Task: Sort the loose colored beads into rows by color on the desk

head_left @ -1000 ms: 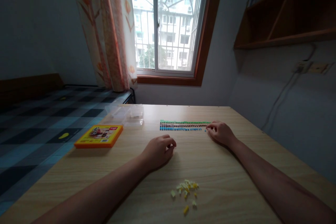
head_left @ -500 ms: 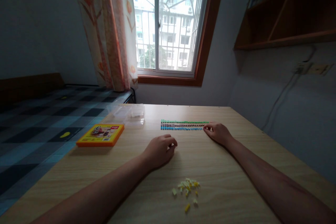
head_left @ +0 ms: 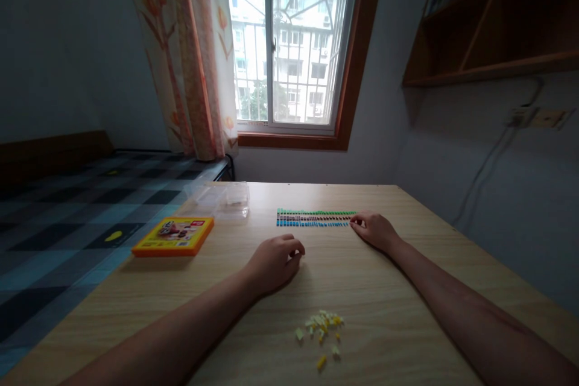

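Three neat rows of tiny pieces [head_left: 313, 218], green, dark red and blue, lie across the far middle of the wooden table [head_left: 407, 313]. My right hand [head_left: 375, 230] rests at the rows' right end, fingertips curled and touching the last pieces there. My left hand [head_left: 274, 262] lies on the table in a loose fist, a little in front of the rows and apart from them, with nothing visible in it. A small heap of yellow and pale pieces [head_left: 321, 325] sits nearer to me, between my forearms.
An orange box with a picture lid [head_left: 174, 236] lies at the table's left side, and a clear plastic box [head_left: 221, 200] stands behind it. A bed with a checked cover [head_left: 67, 217] adjoins the table on the left. A window, curtain and wall shelves are beyond.
My right hand has slid slightly left along the rows' right end, closing up the last pieces. My left hand has stayed put.
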`<control>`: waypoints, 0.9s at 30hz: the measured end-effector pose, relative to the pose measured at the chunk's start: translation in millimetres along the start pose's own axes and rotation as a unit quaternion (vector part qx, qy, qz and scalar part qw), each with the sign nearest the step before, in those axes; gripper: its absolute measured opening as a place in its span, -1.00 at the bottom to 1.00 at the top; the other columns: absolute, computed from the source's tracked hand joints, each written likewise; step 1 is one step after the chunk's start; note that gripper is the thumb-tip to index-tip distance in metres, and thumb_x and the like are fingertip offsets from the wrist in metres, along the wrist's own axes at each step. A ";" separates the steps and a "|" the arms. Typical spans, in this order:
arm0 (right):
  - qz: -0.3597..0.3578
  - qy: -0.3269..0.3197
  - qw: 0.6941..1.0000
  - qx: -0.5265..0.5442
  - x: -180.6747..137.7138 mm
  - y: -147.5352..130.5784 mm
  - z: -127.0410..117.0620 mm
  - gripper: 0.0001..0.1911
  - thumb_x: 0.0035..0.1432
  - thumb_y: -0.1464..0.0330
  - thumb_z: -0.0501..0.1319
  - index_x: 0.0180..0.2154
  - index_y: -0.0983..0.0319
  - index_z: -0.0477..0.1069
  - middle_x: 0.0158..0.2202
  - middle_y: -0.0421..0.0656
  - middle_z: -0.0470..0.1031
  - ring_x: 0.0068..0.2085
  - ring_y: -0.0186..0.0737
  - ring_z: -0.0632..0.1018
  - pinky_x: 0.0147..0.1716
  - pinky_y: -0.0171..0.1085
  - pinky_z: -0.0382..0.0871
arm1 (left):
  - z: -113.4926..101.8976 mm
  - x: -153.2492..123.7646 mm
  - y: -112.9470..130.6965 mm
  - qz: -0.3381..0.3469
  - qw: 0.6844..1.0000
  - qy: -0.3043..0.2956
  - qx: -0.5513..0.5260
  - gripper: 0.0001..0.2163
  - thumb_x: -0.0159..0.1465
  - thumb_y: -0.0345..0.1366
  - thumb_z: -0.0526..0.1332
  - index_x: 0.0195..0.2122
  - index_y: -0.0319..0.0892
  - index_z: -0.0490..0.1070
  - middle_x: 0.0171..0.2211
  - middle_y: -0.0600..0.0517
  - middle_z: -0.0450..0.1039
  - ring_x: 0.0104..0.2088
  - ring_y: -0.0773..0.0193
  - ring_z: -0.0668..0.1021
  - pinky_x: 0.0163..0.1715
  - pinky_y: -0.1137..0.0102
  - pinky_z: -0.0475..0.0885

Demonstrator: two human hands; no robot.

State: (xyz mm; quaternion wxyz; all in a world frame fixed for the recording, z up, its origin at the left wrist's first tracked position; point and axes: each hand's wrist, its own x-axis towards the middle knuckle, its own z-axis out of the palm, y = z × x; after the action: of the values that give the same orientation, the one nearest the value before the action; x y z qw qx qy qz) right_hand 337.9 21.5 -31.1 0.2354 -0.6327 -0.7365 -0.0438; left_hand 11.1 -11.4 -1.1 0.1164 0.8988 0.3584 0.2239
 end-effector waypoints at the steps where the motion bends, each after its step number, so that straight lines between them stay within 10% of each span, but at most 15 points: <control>1: -0.002 0.000 1.000 0.002 0.0 -0.1 -0.2 -0.80 0.18 0.27 0.16 -0.28 0.12 0.56 -0.32 -0.21 0.57 -0.34 -0.26 0.51 -0.35 -0.33 0.25 | 0.4 -0.1 -0.5 0.001 1.000 0.001 0.001 -0.81 0.18 -0.40 0.12 -0.30 -0.12 0.53 -0.34 0.05 0.50 -0.39 0.34 0.49 -0.35 0.47 0.33; 27: 0.014 0.004 1.000 0.004 0.3 -3.5 2.6 -0.78 0.16 0.28 0.16 -0.28 0.12 0.59 -0.30 -0.19 0.59 -0.30 -0.22 0.53 -0.30 -0.31 0.30 | 1.8 -0.3 -0.8 -0.004 1.000 0.003 0.002 -0.80 0.14 -0.43 0.13 -0.31 -0.10 0.53 -0.33 0.06 0.51 -0.37 0.33 0.50 -0.34 0.46 0.33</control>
State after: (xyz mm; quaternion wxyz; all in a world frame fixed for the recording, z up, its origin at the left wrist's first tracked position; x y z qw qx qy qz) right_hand 333.8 22.1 -32.5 0.2417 -0.6417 -0.7268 -0.0398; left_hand 11.3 -11.1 -3.1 0.1141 0.8971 0.3626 0.2252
